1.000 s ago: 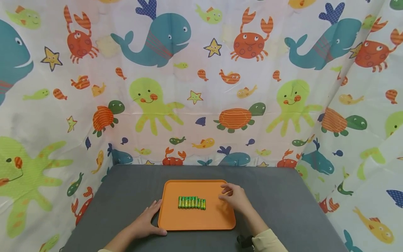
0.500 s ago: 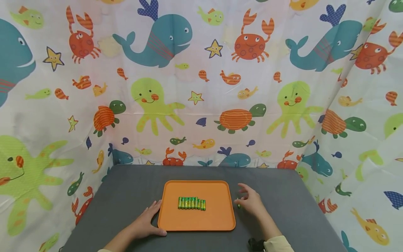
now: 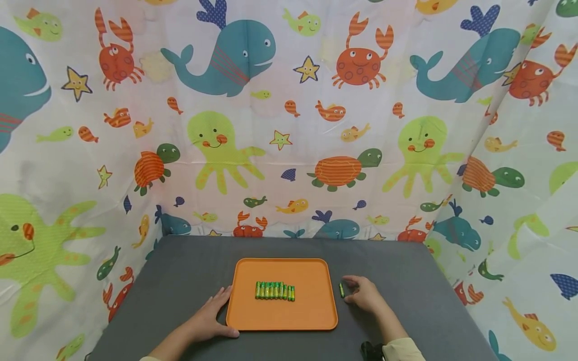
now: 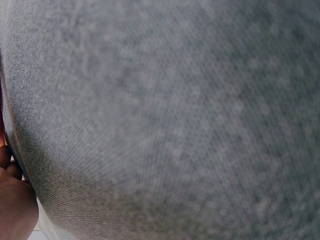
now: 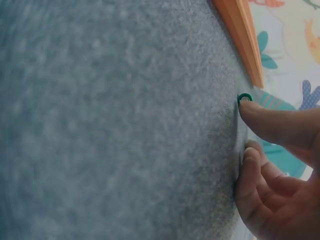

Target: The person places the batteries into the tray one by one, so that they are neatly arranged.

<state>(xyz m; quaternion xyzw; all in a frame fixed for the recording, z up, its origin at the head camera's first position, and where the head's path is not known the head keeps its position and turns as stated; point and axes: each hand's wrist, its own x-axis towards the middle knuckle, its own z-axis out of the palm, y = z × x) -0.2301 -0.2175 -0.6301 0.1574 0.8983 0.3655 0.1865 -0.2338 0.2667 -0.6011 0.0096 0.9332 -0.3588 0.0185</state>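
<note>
Toward the middle of the orange tray (image 3: 311, 313), several green-and-yellow batteries (image 3: 271, 291) lie side by side in a row. The ones at the row's right end are smaller. My left hand (image 3: 205, 318) rests against the tray's left side, fingers along the edge and thumb at the near corner. A single small battery (image 3: 341, 290) lies on the table just right of the tray. My right hand (image 3: 365, 295) is beside it, thumb and forefinger spread apart. In the right wrist view the thumb overlaps the battery's end (image 5: 245, 97); whether it touches I cannot tell.
A grey cloth-covered table (image 3: 194, 271) lies under everything. A white curtain (image 3: 280, 210) printed with sea animals stands behind and on both sides. A black device (image 3: 372, 351) is strapped on the right wrist by the cream sleeve.
My right hand has moved from over the tray's right side out to the table on the right, its fingers spreading, and the single battery has come into view. The left hand stays put.
</note>
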